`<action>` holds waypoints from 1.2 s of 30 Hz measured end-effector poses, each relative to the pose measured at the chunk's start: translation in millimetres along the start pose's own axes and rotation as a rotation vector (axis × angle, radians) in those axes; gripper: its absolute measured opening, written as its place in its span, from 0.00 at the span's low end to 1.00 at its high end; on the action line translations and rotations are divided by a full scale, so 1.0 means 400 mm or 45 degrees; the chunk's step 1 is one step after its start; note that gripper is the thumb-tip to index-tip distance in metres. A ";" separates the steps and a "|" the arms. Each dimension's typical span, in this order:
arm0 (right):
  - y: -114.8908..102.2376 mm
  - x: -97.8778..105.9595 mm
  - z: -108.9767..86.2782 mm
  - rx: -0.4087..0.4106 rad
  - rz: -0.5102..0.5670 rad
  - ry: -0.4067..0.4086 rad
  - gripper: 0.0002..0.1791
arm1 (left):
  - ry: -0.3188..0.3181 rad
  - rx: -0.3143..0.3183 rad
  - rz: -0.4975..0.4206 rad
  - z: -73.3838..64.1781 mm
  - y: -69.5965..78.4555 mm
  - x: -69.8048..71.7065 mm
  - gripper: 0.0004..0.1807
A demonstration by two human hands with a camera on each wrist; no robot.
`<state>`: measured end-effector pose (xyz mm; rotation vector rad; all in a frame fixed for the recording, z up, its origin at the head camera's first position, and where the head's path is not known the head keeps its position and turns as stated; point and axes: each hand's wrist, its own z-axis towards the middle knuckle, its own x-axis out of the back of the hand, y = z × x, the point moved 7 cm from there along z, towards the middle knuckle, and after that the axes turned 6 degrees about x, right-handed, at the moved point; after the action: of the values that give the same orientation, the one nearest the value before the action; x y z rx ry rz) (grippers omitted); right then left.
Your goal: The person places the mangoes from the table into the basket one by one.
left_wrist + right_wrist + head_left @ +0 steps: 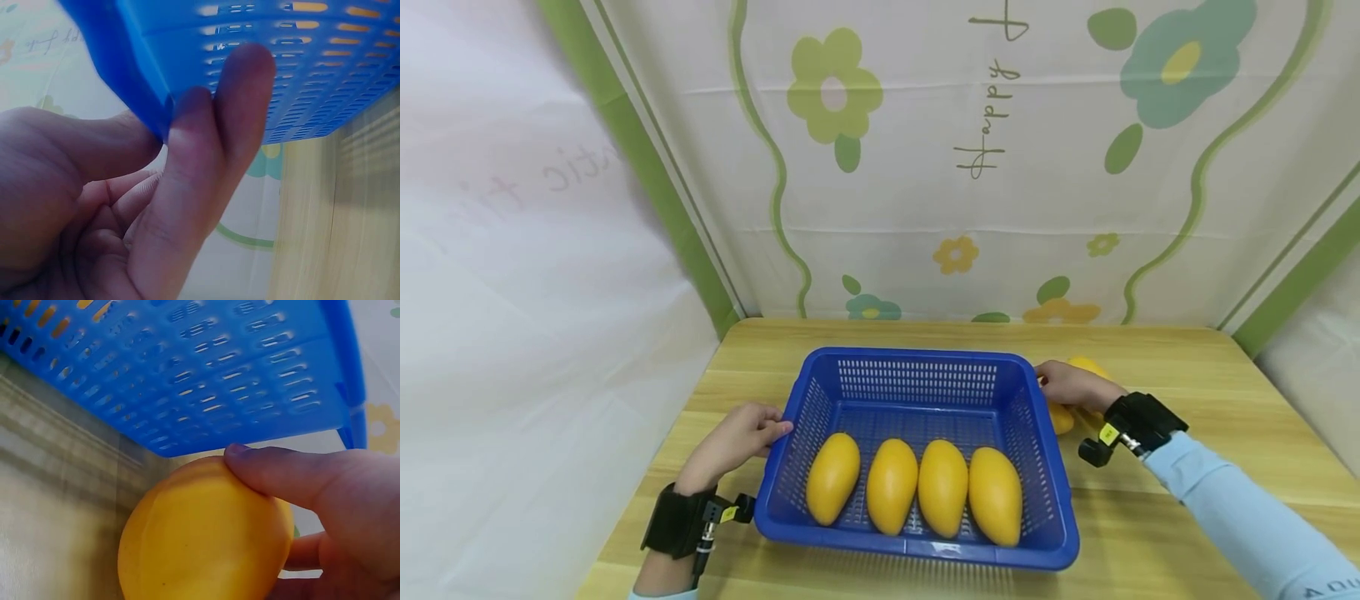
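A blue plastic basket (917,546) with slotted walls stands in the middle of the head view. Several yellow mangoes (891,487) lie side by side along its near half. At the basket's left rim, my left hand (737,437) pinches the edge, thumb on the rim and fingers against the slotted outer wall (300,81). Just outside the right wall, my right hand (1075,387) grips a mango (200,537), its thumb across the top and the other fingers partly hidden behind the fruit.
Another yellow mango (1088,365) shows behind my right hand, partly covered by it. The wooden table (1180,500) ends at a white curtain (910,200) with flower prints at the back. White fabric also hangs at both sides.
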<state>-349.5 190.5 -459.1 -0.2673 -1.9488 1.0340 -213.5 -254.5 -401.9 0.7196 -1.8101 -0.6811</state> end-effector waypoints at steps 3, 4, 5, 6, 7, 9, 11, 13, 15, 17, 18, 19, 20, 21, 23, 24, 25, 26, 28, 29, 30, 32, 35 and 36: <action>-0.002 0.010 -0.004 -0.009 -0.012 0.024 0.21 | 0.004 -0.003 0.011 -0.001 0.001 0.000 0.14; -0.003 0.015 -0.006 -0.019 -0.020 0.037 0.21 | 0.004 -0.004 0.012 -0.002 0.001 0.000 0.13; -0.006 0.019 -0.008 -0.012 -0.041 0.043 0.22 | 0.005 -0.004 0.012 -0.003 0.000 0.000 0.13; -0.008 0.023 -0.011 -0.010 -0.060 0.051 0.23 | 0.007 -0.005 0.015 -0.003 0.000 0.000 0.13; -0.010 0.026 -0.013 -0.011 -0.074 0.058 0.24 | 0.009 -0.005 0.017 -0.003 0.000 0.000 0.13; -0.014 0.033 -0.019 -0.018 -0.098 0.077 0.27 | 0.010 -0.003 0.020 -0.002 -0.001 0.000 0.13; -0.021 0.040 -0.026 -0.003 -0.138 0.097 0.30 | 0.010 0.000 0.022 -0.002 -0.002 -0.001 0.13; -0.029 0.048 -0.032 -0.001 -0.159 0.124 0.33 | 0.011 0.005 0.020 -0.002 -0.003 -0.001 0.13; -0.034 0.055 -0.038 0.000 -0.166 0.143 0.35 | 0.014 0.006 0.020 -0.002 -0.003 0.000 0.13; -0.036 0.061 -0.043 -0.003 -0.164 0.155 0.37 | 0.017 0.005 0.019 -0.002 -0.002 0.000 0.14; -0.036 0.064 -0.045 -0.009 -0.160 0.160 0.38 | 0.018 0.003 0.018 -0.002 -0.002 0.001 0.14; -0.036 0.066 -0.048 -0.013 -0.158 0.164 0.39 | 0.018 0.001 0.019 -0.002 -0.002 0.001 0.14; -0.035 0.069 -0.051 -0.012 -0.157 0.165 0.39 | 0.017 0.000 0.020 -0.002 -0.002 0.000 0.14; -0.035 0.072 -0.055 -0.014 -0.162 0.170 0.38 | 0.015 0.000 0.019 -0.002 -0.002 0.000 0.14; -0.036 0.078 -0.060 -0.016 -0.156 0.176 0.37 | 0.012 0.000 0.018 -0.002 -0.002 0.000 0.14; -0.038 0.081 -0.064 -0.010 -0.159 0.179 0.36 | 0.013 0.000 0.018 -0.002 -0.001 0.001 0.14; -0.039 0.084 -0.067 -0.010 -0.156 0.184 0.36 | 0.013 0.001 0.018 -0.002 -0.001 0.001 0.14; -0.041 0.087 -0.070 -0.003 -0.157 0.185 0.35 | 0.013 0.002 0.017 -0.002 -0.001 0.001 0.14; -0.042 0.091 -0.075 -0.008 -0.150 0.188 0.35 | 0.014 0.001 0.016 -0.002 0.000 0.001 0.14; -0.042 0.094 -0.077 -0.010 -0.153 0.192 0.35 | 0.015 0.000 0.016 -0.002 0.000 0.001 0.14; -0.043 0.096 -0.080 -0.011 -0.156 0.193 0.36 | 0.015 0.001 0.016 -0.002 0.000 0.001 0.14; -0.041 0.100 -0.083 -0.020 -0.159 0.189 0.37 | 0.013 0.001 0.017 -0.002 0.001 0.001 0.14; -0.039 0.105 -0.086 -0.031 -0.167 0.187 0.39 | 0.010 0.001 0.019 -0.002 0.001 0.001 0.14; -0.039 0.107 -0.088 -0.032 -0.173 0.184 0.40 | 0.009 0.000 0.021 -0.002 0.001 0.001 0.14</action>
<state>-343.8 223.7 -412.4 -0.2147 -1.8242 0.8786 -213.0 -254.5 -401.2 0.7061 -1.8077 -0.6669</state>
